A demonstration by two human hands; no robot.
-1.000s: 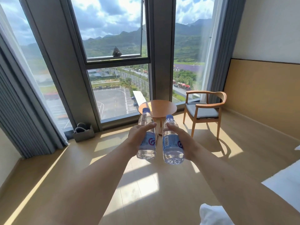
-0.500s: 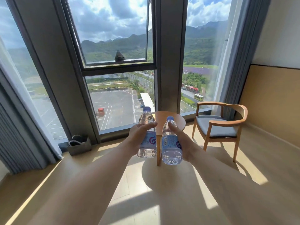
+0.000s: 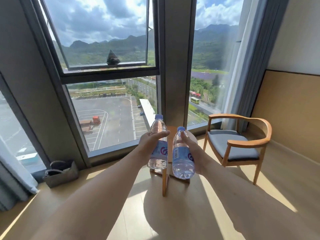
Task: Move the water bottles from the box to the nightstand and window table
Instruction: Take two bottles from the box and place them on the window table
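Bottles, one gripped per hand [image 3: 148, 144] [image 3: 194, 153], hide most of the round table [image 3: 192, 138].

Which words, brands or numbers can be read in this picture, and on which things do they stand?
No text can be read.
Left bottle: the label shows a pink and purple logo, its print is too blurred.
Right bottle: the label shows a barcode and a purple logo, with digits and print too small.
No other thing carries writing.

I note a wooden armchair [image 3: 237, 144] with grey cushion at right. Grey bag [image 3: 60, 173] sits by the window [image 3: 110, 49], beside the curtain [image 3: 15, 179].
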